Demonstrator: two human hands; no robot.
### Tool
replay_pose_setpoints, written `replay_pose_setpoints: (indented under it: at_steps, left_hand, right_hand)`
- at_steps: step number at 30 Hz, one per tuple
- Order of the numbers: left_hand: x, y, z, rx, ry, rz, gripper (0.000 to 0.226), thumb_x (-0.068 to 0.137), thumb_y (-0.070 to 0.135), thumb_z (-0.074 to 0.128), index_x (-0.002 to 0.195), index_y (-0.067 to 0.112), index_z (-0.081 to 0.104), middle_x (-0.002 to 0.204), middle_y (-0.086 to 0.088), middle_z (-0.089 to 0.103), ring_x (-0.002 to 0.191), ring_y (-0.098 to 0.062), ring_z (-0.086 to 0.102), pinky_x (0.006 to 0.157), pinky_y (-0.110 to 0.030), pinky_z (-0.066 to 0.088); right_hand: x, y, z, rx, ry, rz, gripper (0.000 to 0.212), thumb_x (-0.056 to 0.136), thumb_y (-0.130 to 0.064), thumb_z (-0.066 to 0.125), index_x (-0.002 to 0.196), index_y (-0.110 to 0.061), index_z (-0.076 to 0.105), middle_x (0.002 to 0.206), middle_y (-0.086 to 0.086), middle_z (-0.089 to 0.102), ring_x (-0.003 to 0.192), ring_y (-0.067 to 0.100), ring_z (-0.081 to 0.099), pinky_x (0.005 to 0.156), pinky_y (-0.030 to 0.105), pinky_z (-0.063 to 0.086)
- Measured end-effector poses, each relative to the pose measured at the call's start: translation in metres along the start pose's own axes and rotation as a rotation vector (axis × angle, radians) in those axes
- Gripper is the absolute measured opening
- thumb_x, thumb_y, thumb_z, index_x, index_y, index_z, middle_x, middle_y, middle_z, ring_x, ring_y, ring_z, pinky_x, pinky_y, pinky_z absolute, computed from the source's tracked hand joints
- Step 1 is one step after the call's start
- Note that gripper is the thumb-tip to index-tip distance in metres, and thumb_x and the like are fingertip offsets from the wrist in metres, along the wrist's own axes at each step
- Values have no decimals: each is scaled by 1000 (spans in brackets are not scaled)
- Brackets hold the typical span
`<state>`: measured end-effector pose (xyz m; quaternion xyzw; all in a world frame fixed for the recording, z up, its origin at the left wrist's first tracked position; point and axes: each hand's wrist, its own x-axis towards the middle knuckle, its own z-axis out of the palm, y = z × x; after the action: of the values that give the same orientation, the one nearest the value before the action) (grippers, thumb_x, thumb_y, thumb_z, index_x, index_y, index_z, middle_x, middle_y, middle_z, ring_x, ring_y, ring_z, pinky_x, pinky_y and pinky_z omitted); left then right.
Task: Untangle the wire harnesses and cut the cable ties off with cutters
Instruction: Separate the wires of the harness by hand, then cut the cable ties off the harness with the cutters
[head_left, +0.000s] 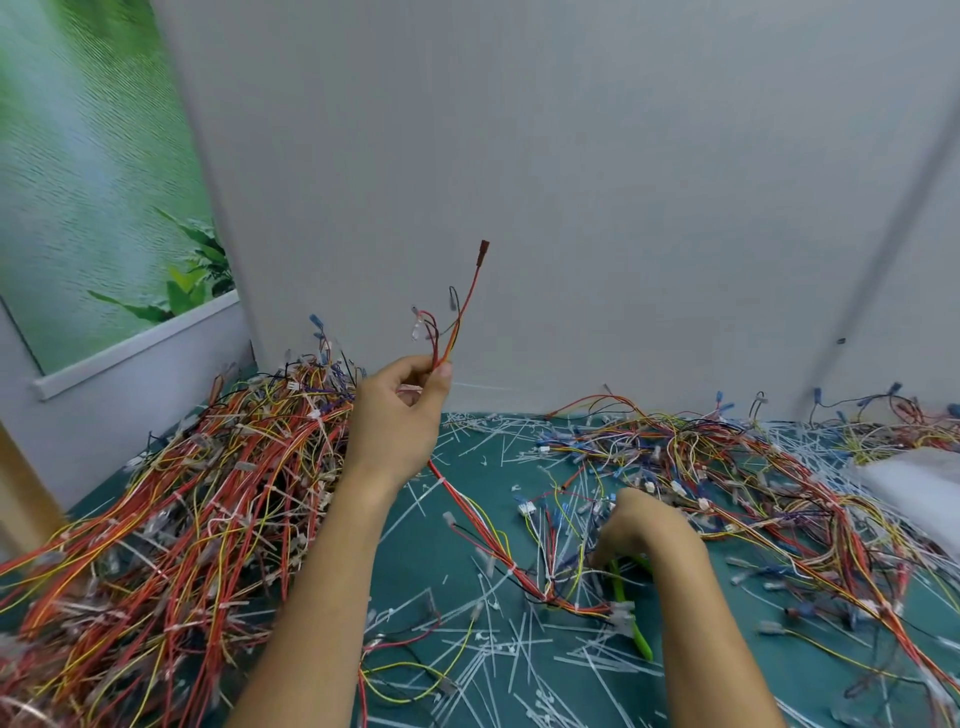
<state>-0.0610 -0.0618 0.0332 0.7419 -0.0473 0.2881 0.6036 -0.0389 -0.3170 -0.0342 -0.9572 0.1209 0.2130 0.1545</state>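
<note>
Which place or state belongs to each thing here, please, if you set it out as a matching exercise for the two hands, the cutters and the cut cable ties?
1 left hand
2 right hand
3 cutters
4 cut cable ties

A scattered over the mat
B raised, pinching a small harness
C green-handled, lying on the mat
D low, at the cutters' handles

Pairs: 1-B, 2-D, 3-C, 4-A

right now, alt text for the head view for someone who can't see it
A person's left hand holds a wire harness up, while the right hand reaches green-handled cutters on a teal table. Tangled harness piles lie on both sides, with cut cable ties strewn between.
</note>
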Motion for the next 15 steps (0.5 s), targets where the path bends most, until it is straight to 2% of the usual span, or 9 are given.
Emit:
replay_pose_setpoints:
  at_steps: [1, 4, 6, 10, 13, 15]
  left_hand:
    - [-1, 1, 1, -9, -5, -7, 8, 97, 31, 67, 91, 34, 71, 87, -6, 74, 69, -11, 57, 60, -11, 47]
    - [-1, -1, 4, -22, -24, -33, 8, 96, 34, 67, 96, 30, 73, 80, 1, 72, 65, -10, 55, 62, -18, 48]
    - [-2, -1, 5, -22, -27, -37, 10, 96, 35, 67, 98, 28, 75, 84, 3, 74, 65, -5, 58, 64, -14, 50]
    - [-4, 2, 7, -29, -59, -60, 15, 96, 36, 66, 104, 27, 75, 97, 8, 74, 68, 6, 63, 66, -9, 51]
    - [-5, 4, 8, -57, -65, -84, 13, 97, 36, 66, 101, 28, 75, 94, 13, 73, 65, 6, 61, 70, -13, 52]
    - [-5, 5, 7, -115, -67, -105, 16, 97, 35, 66, 103, 24, 76, 92, 12, 73, 58, 5, 56, 63, -11, 50]
  right_hand:
    - [1, 0, 1, -2, 2, 5, 61, 78, -32, 88, 119, -7, 50, 125, 11, 60, 118, 32, 61, 99, 42, 53]
    - [7, 1, 3, 33, 50, 13, 39, 87, -23, 78, 111, -3, 56, 105, 10, 62, 110, 33, 64, 98, 44, 51]
    - [8, 0, 5, 78, 100, 19, 27, 90, -18, 68, 108, -4, 53, 98, 10, 61, 106, 32, 63, 96, 43, 50]
    - [7, -2, 9, 164, 161, 17, 27, 86, -12, 65, 111, -2, 59, 105, 16, 65, 109, 35, 64, 75, 37, 50]
    - [4, 2, 5, 203, 188, -31, 18, 83, -9, 65, 100, -3, 65, 94, 12, 64, 89, 28, 65, 69, 34, 51]
    - [0, 5, -3, 242, 243, -69, 15, 83, -8, 65, 97, -3, 66, 94, 15, 66, 82, 27, 62, 67, 32, 49]
